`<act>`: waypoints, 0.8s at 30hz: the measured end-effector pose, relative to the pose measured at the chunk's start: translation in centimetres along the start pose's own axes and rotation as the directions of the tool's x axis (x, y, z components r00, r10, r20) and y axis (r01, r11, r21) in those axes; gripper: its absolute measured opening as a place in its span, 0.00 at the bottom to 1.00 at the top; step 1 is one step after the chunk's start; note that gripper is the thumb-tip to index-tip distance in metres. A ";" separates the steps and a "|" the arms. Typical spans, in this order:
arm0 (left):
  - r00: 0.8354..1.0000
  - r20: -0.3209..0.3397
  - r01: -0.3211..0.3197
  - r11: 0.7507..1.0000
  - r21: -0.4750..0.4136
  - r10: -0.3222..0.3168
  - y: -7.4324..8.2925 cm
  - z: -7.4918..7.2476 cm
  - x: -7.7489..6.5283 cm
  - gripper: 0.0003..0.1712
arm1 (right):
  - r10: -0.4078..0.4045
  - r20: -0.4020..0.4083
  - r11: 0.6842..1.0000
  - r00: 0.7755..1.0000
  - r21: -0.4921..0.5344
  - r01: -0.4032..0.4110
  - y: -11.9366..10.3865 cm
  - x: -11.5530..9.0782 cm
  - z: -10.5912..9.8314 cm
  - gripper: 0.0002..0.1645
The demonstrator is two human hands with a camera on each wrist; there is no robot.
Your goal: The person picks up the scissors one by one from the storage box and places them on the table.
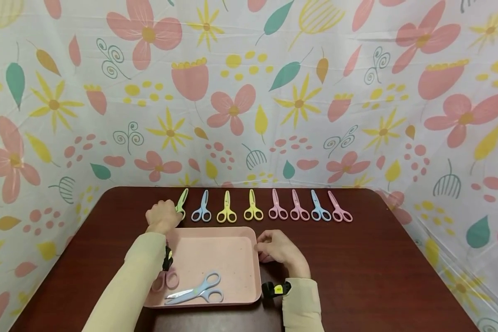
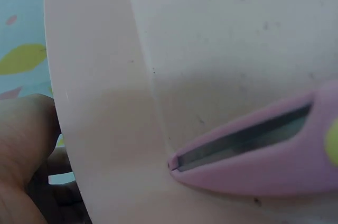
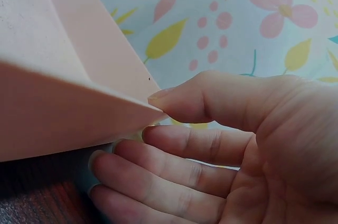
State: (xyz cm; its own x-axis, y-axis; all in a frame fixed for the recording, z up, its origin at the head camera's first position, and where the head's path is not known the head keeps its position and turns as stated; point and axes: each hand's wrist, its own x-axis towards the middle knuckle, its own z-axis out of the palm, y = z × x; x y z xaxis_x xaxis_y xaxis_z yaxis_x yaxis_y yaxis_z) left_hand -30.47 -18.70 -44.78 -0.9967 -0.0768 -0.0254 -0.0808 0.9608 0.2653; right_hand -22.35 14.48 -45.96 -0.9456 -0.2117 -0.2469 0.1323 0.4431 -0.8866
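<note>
Nearest you, 1 pair of blue scissors (image 1: 198, 291) lies in the pink tray (image 1: 220, 249), with 1 pair of pink scissors (image 2: 280, 174) to its left. Your right hand (image 1: 279, 249) pinches the tray's right rim, probably to steady it. Your left hand (image 1: 163, 216) is at the green scissors (image 1: 182, 199); I cannot tell whether its hidden fingertips pinch them. Perhaps spaced for easy grasping, the far row numbers 8: 1 green, 2 blue pairs (image 1: 204, 203), 2 yellow pairs (image 1: 227, 202), 3 pink pairs (image 1: 275, 200).
</note>
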 end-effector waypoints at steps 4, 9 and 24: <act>1.000 0.003 0.015 1.000 -0.003 -0.015 0.0 0.2 0.4 0.19 | -0.009 0.001 1.000 1.000 0.009 0.009 0.0 0.0 -0.1 0.08; 0.999 0.005 0.033 0.999 -0.007 -0.033 0.0 0.2 0.3 0.19 | -0.013 0.006 1.000 1.000 0.026 0.013 0.1 0.2 -0.1 0.07; 0.999 0.014 0.039 0.999 -0.015 -0.039 -0.3 0.7 0.1 0.21 | 0.002 0.012 1.000 1.000 0.028 -0.002 0.1 0.2 0.1 0.08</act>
State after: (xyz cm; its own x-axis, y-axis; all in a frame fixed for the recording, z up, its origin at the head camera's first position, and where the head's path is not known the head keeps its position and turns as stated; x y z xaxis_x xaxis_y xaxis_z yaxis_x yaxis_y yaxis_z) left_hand -30.49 -18.77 -45.54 -0.9926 -0.1105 -0.0498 -0.1200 0.9529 0.2784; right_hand -22.53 14.41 -46.19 -0.9417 -0.2217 -0.2532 0.1426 0.4186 -0.8969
